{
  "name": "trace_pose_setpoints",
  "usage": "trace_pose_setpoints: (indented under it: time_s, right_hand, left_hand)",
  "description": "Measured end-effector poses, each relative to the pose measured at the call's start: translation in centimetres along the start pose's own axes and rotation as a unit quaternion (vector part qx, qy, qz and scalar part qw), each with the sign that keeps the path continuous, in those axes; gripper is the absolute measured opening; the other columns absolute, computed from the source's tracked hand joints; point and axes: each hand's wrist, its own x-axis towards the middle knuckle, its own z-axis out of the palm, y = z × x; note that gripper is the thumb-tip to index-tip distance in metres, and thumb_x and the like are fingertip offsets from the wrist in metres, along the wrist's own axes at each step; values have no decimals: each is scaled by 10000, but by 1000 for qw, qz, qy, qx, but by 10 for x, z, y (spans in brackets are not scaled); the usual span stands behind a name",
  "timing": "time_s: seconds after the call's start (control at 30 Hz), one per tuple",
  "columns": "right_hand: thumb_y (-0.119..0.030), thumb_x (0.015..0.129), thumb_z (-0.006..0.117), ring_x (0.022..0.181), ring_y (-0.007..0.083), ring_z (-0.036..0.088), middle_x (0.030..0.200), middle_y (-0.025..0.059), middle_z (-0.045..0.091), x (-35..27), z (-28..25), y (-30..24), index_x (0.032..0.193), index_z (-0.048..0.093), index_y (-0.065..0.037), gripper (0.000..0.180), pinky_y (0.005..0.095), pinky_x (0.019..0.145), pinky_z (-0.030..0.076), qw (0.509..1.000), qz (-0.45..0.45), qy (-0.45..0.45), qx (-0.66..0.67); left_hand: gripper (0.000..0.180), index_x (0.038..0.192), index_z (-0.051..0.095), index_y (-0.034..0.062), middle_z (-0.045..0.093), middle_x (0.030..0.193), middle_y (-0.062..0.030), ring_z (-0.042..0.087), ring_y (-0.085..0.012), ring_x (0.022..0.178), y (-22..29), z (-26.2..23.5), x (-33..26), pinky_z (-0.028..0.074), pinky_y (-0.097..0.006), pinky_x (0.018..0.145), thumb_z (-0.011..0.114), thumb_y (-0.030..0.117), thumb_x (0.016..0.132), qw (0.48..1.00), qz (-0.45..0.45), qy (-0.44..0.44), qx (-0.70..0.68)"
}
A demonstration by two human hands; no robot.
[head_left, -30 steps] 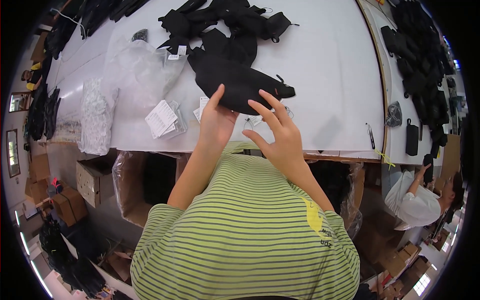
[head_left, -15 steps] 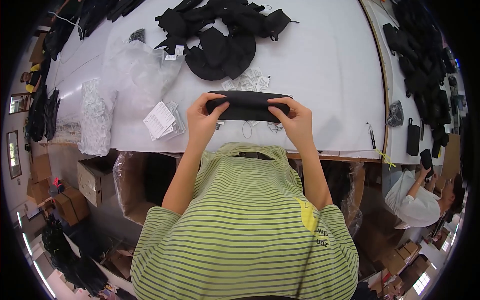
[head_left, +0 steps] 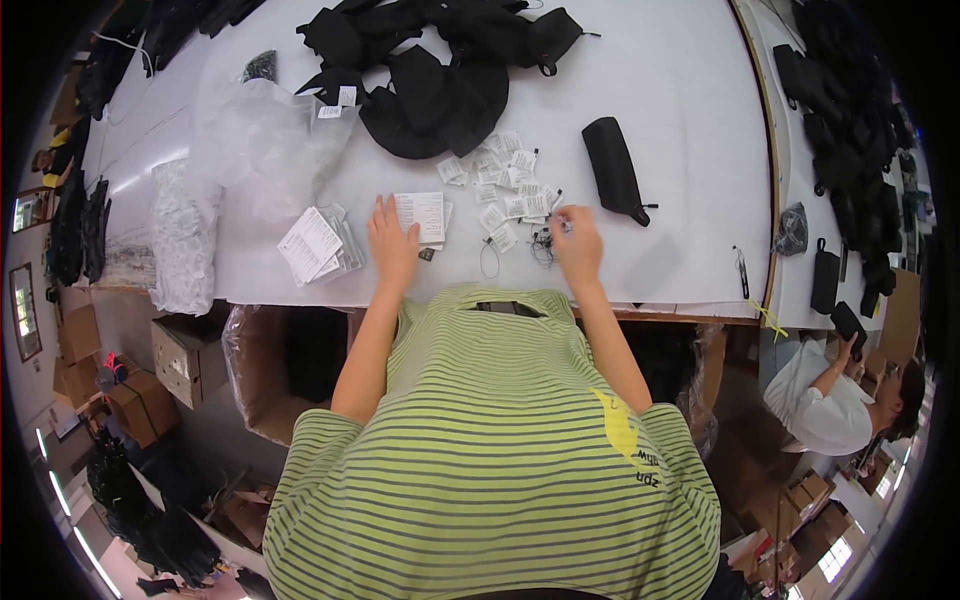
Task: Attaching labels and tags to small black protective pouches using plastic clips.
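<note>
My left hand point(head_left: 392, 245) rests on the white table, open, with its fingers stretched along the left edge of a small stack of printed white cards point(head_left: 420, 214). The thumb lies at the cards' lower part. My right hand point(head_left: 579, 243) is closed, its fingertips pinched on a black tag string beside a tangle of thin black strings point(head_left: 542, 244). Just left of it lies a loose spread of small white printed labels point(head_left: 515, 180). A long black zippered pouch point(head_left: 611, 168) lies tilted on the table beyond my right hand.
At left are more white cards point(head_left: 315, 245), a clear plastic bag point(head_left: 275, 145) and a bundle in clear wrap point(head_left: 185, 240). Black pouches point(head_left: 435, 100) are heaped at the far side. On the right, another person point(head_left: 830, 400) holds a black pouch by a second table.
The black pouch has left both hands and now lies at the right on the table. My left hand has come down to the cards, my right hand to the strings.
</note>
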Motion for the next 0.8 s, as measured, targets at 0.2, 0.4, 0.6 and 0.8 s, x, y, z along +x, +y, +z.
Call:
trace_pose_setpoints:
  time_s: [0.2,0.4,0.6,0.8]
  right_hand:
    - [-196,782,647,713,280,619,834,79,586,-30,61,-19,772,597,-90,118,391,605,490,964,-101,-237,-65]
    - [-182,741,683,706,275,619,787,83,597,-31,67,-24,773,593,-58,156,393,606,492,942,-145,-255,-162]
    - [-108,865,607,568,105,507,717,14,561,-13,-4,-81,834,538,-40,102,243,547,410,887,88,-274,361]
    - [-112,896,593,543,15,347,623,-65,464,-4,-42,-106,892,550,-45,81,193,497,253,849,130,-267,436]
  left_hand:
    - [571,1200,494,-32,486,1194,-196,446,-364,1112,-12,-3,9,368,-420,951,729,190,730,995,-84,-48,-22]
    - [385,1017,508,-20,533,1107,-176,500,-339,1027,-7,-13,8,395,-390,898,712,164,748,994,-98,-27,-35]
    - [244,913,458,35,554,938,-91,519,-154,874,11,-42,13,401,-289,765,651,132,799,850,-267,-105,-442]
    - [335,1069,416,39,590,879,-61,555,-112,828,81,-94,23,443,-257,735,637,123,832,797,-294,-186,-493]
